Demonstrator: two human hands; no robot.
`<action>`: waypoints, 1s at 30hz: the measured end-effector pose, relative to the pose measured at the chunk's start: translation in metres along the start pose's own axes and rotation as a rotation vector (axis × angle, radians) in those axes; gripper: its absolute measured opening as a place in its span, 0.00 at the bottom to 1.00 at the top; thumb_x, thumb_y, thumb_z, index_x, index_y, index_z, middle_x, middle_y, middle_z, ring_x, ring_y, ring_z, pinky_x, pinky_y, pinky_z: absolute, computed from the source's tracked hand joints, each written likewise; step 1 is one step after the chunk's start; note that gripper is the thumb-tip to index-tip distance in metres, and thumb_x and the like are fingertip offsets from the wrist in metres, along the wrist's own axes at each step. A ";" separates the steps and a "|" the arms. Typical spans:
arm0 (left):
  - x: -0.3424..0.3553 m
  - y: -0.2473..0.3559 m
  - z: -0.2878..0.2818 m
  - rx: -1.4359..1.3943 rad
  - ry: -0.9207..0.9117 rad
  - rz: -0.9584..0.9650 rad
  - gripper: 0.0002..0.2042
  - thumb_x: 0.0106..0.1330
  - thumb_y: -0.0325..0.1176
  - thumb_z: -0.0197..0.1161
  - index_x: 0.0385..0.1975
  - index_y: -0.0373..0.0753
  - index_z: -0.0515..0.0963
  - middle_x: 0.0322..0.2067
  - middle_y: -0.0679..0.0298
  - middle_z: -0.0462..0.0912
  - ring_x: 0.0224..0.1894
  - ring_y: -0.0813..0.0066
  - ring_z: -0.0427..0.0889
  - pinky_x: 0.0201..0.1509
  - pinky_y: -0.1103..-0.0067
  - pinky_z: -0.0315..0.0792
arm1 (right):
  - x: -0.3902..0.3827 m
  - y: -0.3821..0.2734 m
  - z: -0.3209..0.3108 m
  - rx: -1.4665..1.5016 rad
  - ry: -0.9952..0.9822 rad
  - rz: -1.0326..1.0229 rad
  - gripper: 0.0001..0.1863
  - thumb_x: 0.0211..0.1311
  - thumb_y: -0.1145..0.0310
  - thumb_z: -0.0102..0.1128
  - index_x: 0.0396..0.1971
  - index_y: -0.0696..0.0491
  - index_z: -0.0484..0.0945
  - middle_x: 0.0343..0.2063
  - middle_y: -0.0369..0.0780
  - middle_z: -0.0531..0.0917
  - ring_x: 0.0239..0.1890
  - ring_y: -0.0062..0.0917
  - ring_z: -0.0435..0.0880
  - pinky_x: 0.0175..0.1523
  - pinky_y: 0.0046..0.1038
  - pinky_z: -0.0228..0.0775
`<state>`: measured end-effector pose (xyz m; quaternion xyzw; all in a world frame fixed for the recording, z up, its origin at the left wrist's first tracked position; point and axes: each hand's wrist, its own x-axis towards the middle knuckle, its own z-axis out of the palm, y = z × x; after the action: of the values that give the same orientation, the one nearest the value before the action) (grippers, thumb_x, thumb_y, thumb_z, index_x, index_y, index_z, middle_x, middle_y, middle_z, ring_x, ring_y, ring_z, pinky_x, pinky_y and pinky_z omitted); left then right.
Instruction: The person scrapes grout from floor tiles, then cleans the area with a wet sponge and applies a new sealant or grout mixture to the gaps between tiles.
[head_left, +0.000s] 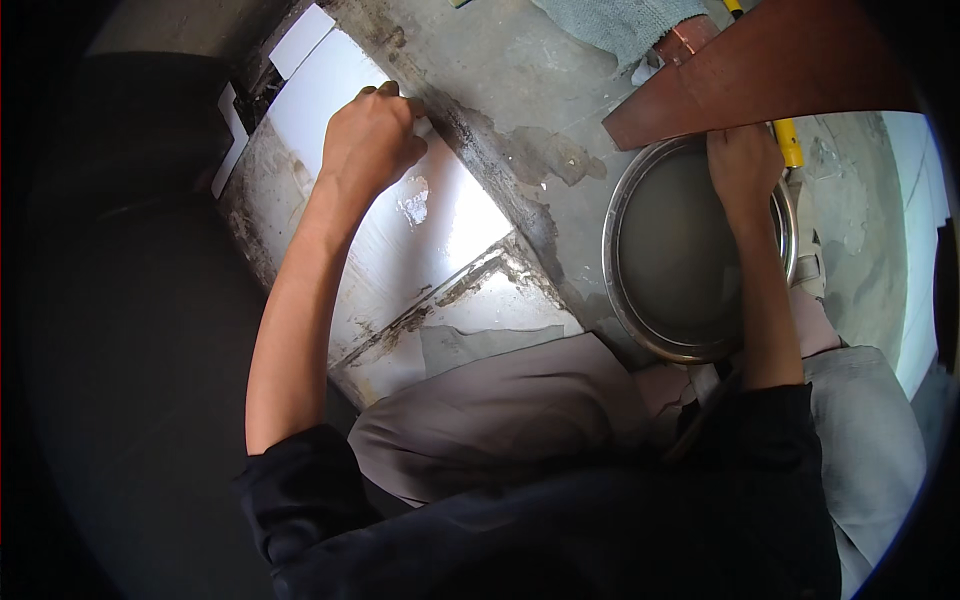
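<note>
My left hand [372,138] is closed, its fingers curled down over a white glossy tile [400,255] with a wet, shiny patch. Whatever lies inside those fingers, if anything, is hidden. A round metal basin [675,250] of murky grey water sits to the right, close to my knee. Over its far right side reaches my right hand [745,168], back upward, at the edge of a tapered reddish-brown board [770,75]. Its fingers are hidden, so I cannot tell whether they grip the board, the basin rim or nothing.
Narrow white tile pieces [302,42] lie at the far left end. A dirty joint [430,300] crosses the tiled strip. Stained grey concrete [480,60] lies beyond it. A grey-green cloth [630,25] and a yellow handle [789,145] are near the board.
</note>
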<state>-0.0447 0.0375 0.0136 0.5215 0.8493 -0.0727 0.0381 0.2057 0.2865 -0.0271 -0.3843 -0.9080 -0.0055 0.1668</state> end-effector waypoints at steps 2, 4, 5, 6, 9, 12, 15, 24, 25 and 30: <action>-0.002 0.005 0.001 -0.033 0.025 0.020 0.12 0.46 0.32 0.65 0.33 0.42 0.83 0.34 0.56 0.81 0.38 0.59 0.81 0.40 0.70 0.78 | 0.000 0.000 0.000 -0.023 0.006 -0.003 0.13 0.66 0.59 0.48 0.35 0.47 0.82 0.32 0.36 0.81 0.33 0.35 0.82 0.36 0.35 0.73; 0.001 -0.004 0.000 -0.066 0.005 -0.038 0.14 0.47 0.33 0.65 0.37 0.43 0.83 0.34 0.57 0.81 0.38 0.59 0.81 0.41 0.69 0.77 | 0.001 0.002 0.001 -0.014 0.010 0.001 0.13 0.65 0.59 0.48 0.35 0.47 0.81 0.32 0.36 0.81 0.33 0.35 0.83 0.36 0.35 0.73; 0.005 -0.008 0.000 -0.099 -0.012 -0.094 0.17 0.48 0.33 0.64 0.41 0.44 0.83 0.33 0.58 0.81 0.38 0.59 0.81 0.43 0.69 0.76 | 0.000 0.003 0.001 -0.007 0.016 0.007 0.13 0.65 0.59 0.48 0.35 0.47 0.81 0.33 0.36 0.81 0.33 0.35 0.83 0.36 0.35 0.73; 0.009 -0.011 -0.003 -0.097 -0.026 -0.120 0.17 0.48 0.34 0.64 0.41 0.44 0.82 0.34 0.57 0.81 0.38 0.58 0.81 0.43 0.69 0.76 | 0.001 0.001 0.001 -0.007 0.016 0.004 0.13 0.65 0.59 0.48 0.35 0.47 0.81 0.33 0.36 0.81 0.33 0.35 0.83 0.36 0.35 0.73; 0.011 -0.011 -0.002 0.009 -0.069 -0.092 0.17 0.48 0.33 0.64 0.42 0.44 0.82 0.34 0.58 0.81 0.38 0.59 0.81 0.43 0.68 0.76 | 0.001 -0.001 -0.001 -0.014 -0.011 -0.013 0.12 0.65 0.59 0.49 0.35 0.47 0.81 0.33 0.36 0.81 0.33 0.35 0.83 0.36 0.34 0.73; -0.001 0.008 -0.002 0.021 -0.098 -0.016 0.17 0.47 0.32 0.64 0.40 0.45 0.83 0.36 0.60 0.80 0.41 0.61 0.79 0.45 0.69 0.77 | -0.001 0.004 0.003 0.009 0.036 -0.018 0.12 0.65 0.60 0.49 0.35 0.48 0.81 0.33 0.36 0.81 0.33 0.35 0.83 0.35 0.35 0.73; -0.005 0.001 -0.003 -0.022 -0.036 0.024 0.13 0.47 0.32 0.65 0.35 0.45 0.83 0.36 0.57 0.81 0.41 0.61 0.81 0.40 0.69 0.78 | 0.000 0.006 0.004 0.030 0.054 -0.040 0.12 0.64 0.60 0.49 0.35 0.47 0.81 0.32 0.37 0.81 0.32 0.35 0.82 0.35 0.35 0.73; 0.000 -0.012 -0.001 -0.049 -0.050 -0.042 0.17 0.48 0.32 0.64 0.41 0.44 0.82 0.36 0.59 0.81 0.42 0.61 0.80 0.44 0.69 0.75 | -0.001 0.009 0.007 -0.001 0.055 -0.055 0.12 0.64 0.61 0.48 0.35 0.48 0.80 0.31 0.37 0.80 0.32 0.36 0.82 0.34 0.37 0.72; -0.003 -0.008 0.000 -0.044 -0.051 -0.025 0.17 0.48 0.32 0.64 0.42 0.44 0.82 0.36 0.59 0.81 0.43 0.61 0.80 0.44 0.69 0.75 | -0.001 0.009 0.009 0.002 0.067 -0.063 0.11 0.64 0.61 0.49 0.35 0.48 0.80 0.32 0.37 0.80 0.32 0.36 0.82 0.34 0.37 0.72; 0.014 -0.038 0.005 -0.083 0.001 -0.146 0.17 0.48 0.33 0.65 0.41 0.45 0.82 0.36 0.59 0.81 0.38 0.59 0.81 0.42 0.69 0.75 | 0.000 0.005 0.006 -0.014 -0.002 -0.027 0.11 0.64 0.61 0.49 0.34 0.50 0.80 0.32 0.37 0.80 0.33 0.37 0.82 0.35 0.37 0.72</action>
<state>-0.0852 0.0317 0.0097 0.4562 0.8874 -0.0400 0.0538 0.2078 0.2906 -0.0331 -0.3732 -0.9132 -0.0136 0.1633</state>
